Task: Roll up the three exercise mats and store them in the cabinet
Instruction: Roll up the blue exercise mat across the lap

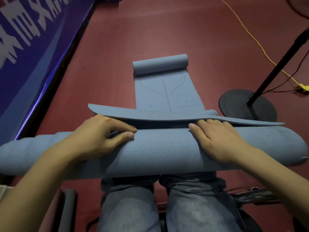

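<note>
At 6 o'clock, closest of all, are the person's knees (160,203) in blue jeans, side by side. A dark strap or bag lies on the floor by them at about 4 o'clock, too dim to tell.

Just past the knees lies a big rolled mat (160,153). It is blue with wavy lines, and it runs from 9 o'clock to 3 o'clock across the whole view.

Both hands lie on top of this roll. The left hand (102,133) is at about 10 o'clock from the middle. It is flat and open, with the fingers curled a little over the far side of the roll. The right hand (215,139) is at about 2 o'clock. It is flat and open too, and its fingertips go under a loose mat flap (167,115). Neither hand is squeezed shut.

The flap is bent up and floats just past the roll.

Farther off, toward 12 o'clock, a second mat (163,94) lies flat on the red floor (150,30). Its far end is curled into a small roll (160,64).

At 2 o'clock stands a black round stand base (237,104) with a pole. A yellow cord (250,36) runs behind it. At 10 o'clock is a blue banner (33,47) with white marks.
</note>
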Tool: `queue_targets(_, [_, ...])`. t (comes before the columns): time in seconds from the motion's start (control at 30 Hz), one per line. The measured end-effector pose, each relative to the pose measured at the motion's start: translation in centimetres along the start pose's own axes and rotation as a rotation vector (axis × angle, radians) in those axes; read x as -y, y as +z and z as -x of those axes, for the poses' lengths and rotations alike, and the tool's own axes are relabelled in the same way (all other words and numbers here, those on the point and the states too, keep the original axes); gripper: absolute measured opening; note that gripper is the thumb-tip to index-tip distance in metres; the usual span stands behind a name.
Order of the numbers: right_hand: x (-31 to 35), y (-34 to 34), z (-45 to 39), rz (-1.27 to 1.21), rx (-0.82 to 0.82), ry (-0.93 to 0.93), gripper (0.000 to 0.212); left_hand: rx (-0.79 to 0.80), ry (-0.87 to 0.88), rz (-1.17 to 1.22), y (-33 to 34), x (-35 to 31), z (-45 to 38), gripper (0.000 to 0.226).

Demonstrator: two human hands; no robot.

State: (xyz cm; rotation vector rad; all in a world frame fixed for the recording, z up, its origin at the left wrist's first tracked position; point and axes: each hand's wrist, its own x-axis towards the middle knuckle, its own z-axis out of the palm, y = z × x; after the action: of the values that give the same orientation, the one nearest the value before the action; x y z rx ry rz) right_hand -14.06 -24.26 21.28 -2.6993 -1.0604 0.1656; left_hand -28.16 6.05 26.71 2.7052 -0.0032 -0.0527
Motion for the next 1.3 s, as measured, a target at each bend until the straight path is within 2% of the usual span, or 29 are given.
queue_targets(0.07, [0.3, -0.1, -0.1, -0.007, -0.01, 0.029, 0.044, 0.069, -0.099, -0.044, -0.8, -1.1, 0.2, 0.062])
queue_targets(0.13, [0.5, -0.7, -0.1, -0.021, 0.015, 0.048, 0.049, 0.143, -0.165, -0.11, -1.3, -2.3, 0.6, 0.092])
queue_targets(0.27, [1.1, -1.2, -0.8, -0.037, 0.094, 0.049, 0.059, 0.307, -0.193, -0.443, -0.1, -5.0, 0.8, 0.146])
queue_targets(0.33, [1.0, -0.8, -1.4, -0.033, 0.056, 0.065, 0.064, 0.362, -0.211, -0.534, 1.3, -5.1, 0.5, 0.162])
queue_targets(0.4, [0.8, -0.5, -1.8, -0.011, 0.004, 0.09, 0.07, 0.336, -0.209, -0.583, 2.0, -4.9, 0.3, 0.151])
queue_targets(0.5, [0.8, -0.9, -2.1, -0.017, 0.016, 0.092, 0.078, 0.289, -0.161, -0.577, 1.0, -4.9, -0.1, 0.102])
queue_targets(0.57, [0.7, -1.5, -2.3, -0.024, 0.151, 0.085, 0.077, 0.347, -0.164, -0.507, -0.1, -5.3, -0.4, 0.094])
queue_targets(0.67, [0.5, -2.2, -2.3, -0.1, 0.46, 0.159, 0.071, 0.531, -0.186, -0.309, -0.8, -5.5, -0.2, 0.09])
queue_targets(0.7, [0.6, -2.2, -2.0, -0.112, 0.482, 0.168, 0.072, 0.565, -0.198, -0.242, -0.8, -5.3, -0.1, 0.089])
queue_targets(0.77, [1.2, -2.2, -1.3, -0.028, 0.322, 0.146, 0.073, 0.587, -0.227, -0.147, -0.6, -4.5, -0.3, 0.086])
queue_targets(0.83, [2.3, -2.2, -0.3, 0.106, 0.013, 0.081, 0.067, 0.62, -0.268, -0.046, -0.7, -3.3, -1.4, 0.081])
queue_targets(0.87, [3.0, -2.0, 0.4, 0.117, -0.091, 0.007, 0.065, 0.626, -0.28, 0.014, -0.8, -2.6, -2.0, 0.077])
queue_targets(0.9, [3.7, -1.7, 1.1, 0.104, -0.109, -0.073, 0.069, 0.607, -0.276, 0.065, -1.0, -2.1, -2.6, 0.074])
queue_targets(1.0, [4.8, 0.1, 2.5, 0.122, 0.082, -0.167, 0.124, 0.401, -0.201, 0.116, -1.7, -0.4, -3.8, 0.077])
queue_targets(1.03, [4.6, 0.7, 2.3, 0.149, 0.1, -0.167, 0.136, 0.298, -0.177, 0.092, -1.9, -0.2, -4.1, 0.077])
queue_targets(1.1, [4.1, 1.0, 1.0, 0.191, 0.093, -0.157, 0.145, 0.053, -0.111, 0.005, -1.5, 0.0, -4.0, 0.065])
queue_targets(1.2, [3.9, 0.1, -1.6, 0.191, 0.102, -0.124, 0.141, -0.454, 0.019, -0.092, 1.9, -0.5, -2.2, 0.025])
queue_targets(1.23, [4.0, -0.1, -2.4, 0.173, 0.11, -0.11, 0.137, -0.577, -0.009, 0.009, 3.9, -0.9, -1.3, 0.016])
queue_targets(1.27, [4.0, -0.3, -3.0, 0.154, 0.109, -0.096, 0.134, -0.615, -0.1, 0.247, 5.7, -1.4, -0.2, 0.015])
queue_targets(1.3, [4.0, -0.5, -3.6, 0.136, 0.096, -0.082, 0.132, -0.584, -0.229, 0.572, 7.3, -1.8, 0.7, 0.02])
